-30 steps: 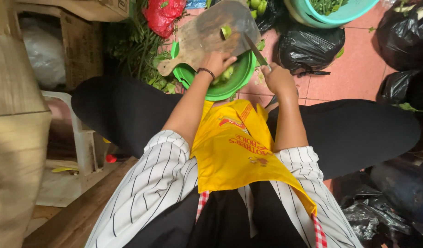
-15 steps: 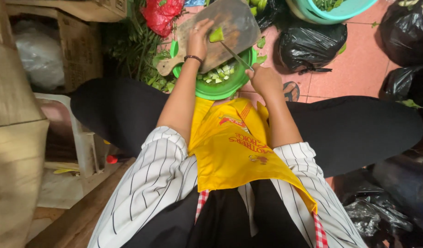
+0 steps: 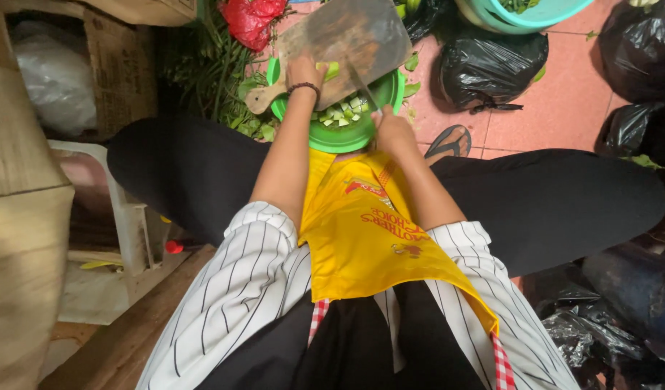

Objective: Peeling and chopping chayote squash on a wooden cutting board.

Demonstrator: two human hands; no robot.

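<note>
The person sits low over a pink tiled floor (image 3: 563, 101) crowded with black plastic bags (image 3: 491, 65), leafy greens (image 3: 209, 79) and a teal tub (image 3: 520, 14). A wooden cutting board (image 3: 354, 32) rests across a green bowl (image 3: 339, 133) of chopped pieces. The left hand (image 3: 305, 72) presses a green vegetable (image 3: 332, 70) against the board, fingers curled, while the right hand (image 3: 394, 130) is closed around the handle of a knife (image 3: 361, 83).

We see a brown cardboard box (image 3: 119, 68) at upper left, red plastic bag (image 3: 249, 20) beside it, knotted black bags (image 3: 491, 65) on the floor at right
</note>
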